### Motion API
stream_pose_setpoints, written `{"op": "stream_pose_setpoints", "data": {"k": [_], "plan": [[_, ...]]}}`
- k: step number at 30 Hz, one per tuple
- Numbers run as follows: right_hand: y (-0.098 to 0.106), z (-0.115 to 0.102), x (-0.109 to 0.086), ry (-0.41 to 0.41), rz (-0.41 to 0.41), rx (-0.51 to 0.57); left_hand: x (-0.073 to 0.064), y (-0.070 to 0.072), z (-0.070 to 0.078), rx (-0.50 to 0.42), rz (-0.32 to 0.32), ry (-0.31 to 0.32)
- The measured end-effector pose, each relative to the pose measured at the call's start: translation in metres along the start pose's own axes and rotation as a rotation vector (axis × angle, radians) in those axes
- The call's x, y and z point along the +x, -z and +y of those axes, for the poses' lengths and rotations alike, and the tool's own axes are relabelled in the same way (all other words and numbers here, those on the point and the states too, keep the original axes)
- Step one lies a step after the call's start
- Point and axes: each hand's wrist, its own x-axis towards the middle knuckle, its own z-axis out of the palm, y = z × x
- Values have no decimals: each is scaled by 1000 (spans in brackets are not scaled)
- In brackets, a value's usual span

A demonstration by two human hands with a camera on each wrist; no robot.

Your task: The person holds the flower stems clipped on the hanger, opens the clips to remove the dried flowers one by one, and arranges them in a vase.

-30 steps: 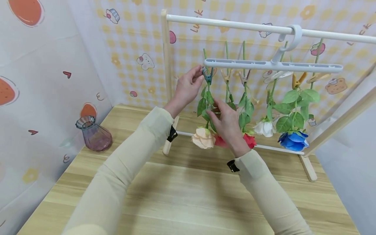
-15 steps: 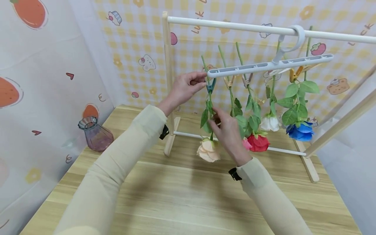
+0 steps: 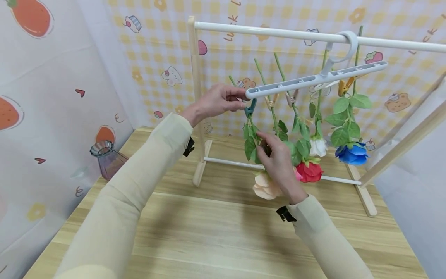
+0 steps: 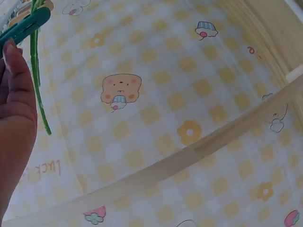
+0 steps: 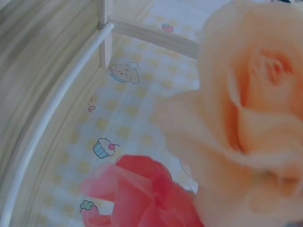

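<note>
At the left end of a grey hanger (image 3: 285, 86), my left hand (image 3: 219, 101) pinches a teal clip (image 4: 29, 27) between thumb and fingers. The stem of a peach rose (image 3: 266, 186), head down, runs through that clip. My right hand (image 3: 278, 161) pinches this stem lower down, among its leaves, above the bloom; the fingertips are partly hidden. Close up in the right wrist view, the peach petals cover much of the picture. Beside it hang a pink rose (image 5: 149, 194), a red rose (image 3: 308, 171), a white rose (image 3: 318, 147) and a blue rose (image 3: 352, 153), all upside down in clips.
The hanger hooks over the white rod (image 3: 265, 30) of a rack with wooden posts (image 3: 196, 77). A tinted glass vase (image 3: 108, 162) stands at the table's left, partly behind the left sleeve. A checked cloth (image 3: 156, 58) hangs behind.
The hanger has swung and tilted, its left end lower and nearer. The peach rose's bloom has moved down and right with my right hand. The left hand has moved slightly left and down.
</note>
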Motion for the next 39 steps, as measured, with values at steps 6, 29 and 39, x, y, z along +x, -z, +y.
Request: {"op": "stream_pose_setpoints", "data": {"k": [6,29,39], "plan": [[2,3,-4,-22,-5,36,2,-3,-4,-167,-85,58],[7,6,-11,-56,-1,21,13,-16,2,-194,-155,192],[9,8,-10,-37,7,-11,14,-22,13,-200,-94,290]]}}
